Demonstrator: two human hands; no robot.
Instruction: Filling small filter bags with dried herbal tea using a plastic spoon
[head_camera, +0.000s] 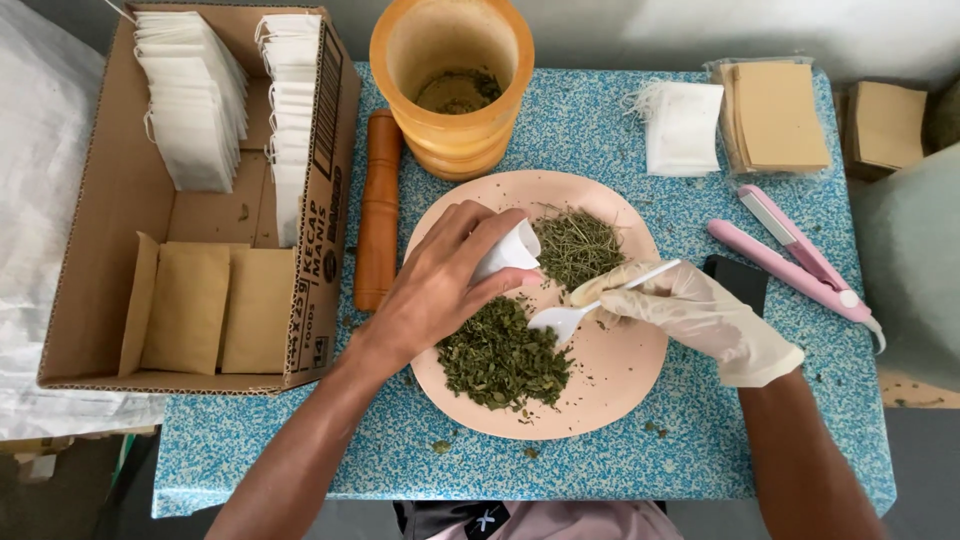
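While our left hand (440, 285) is gripping a small white bag (508, 252) over the middle of the plate (620, 385), our gloved right hand (700, 310) is pinching a white spoon (590, 305), its bowl lying just under the bag's mouth. We are judging that the fill is going best if we are keeping the mouth tilted open toward the spoon and working over the plate, so strays are falling back on it. Dark crushed leaves (500, 360) are sitting on the plate's near left, finer herbs (578, 248) on its far side. Beyond the plate a mortar (452, 85) is standing, a pestle (378, 205) and box (110, 300) to the plate's left, a pink sealer (790, 255) to its right.
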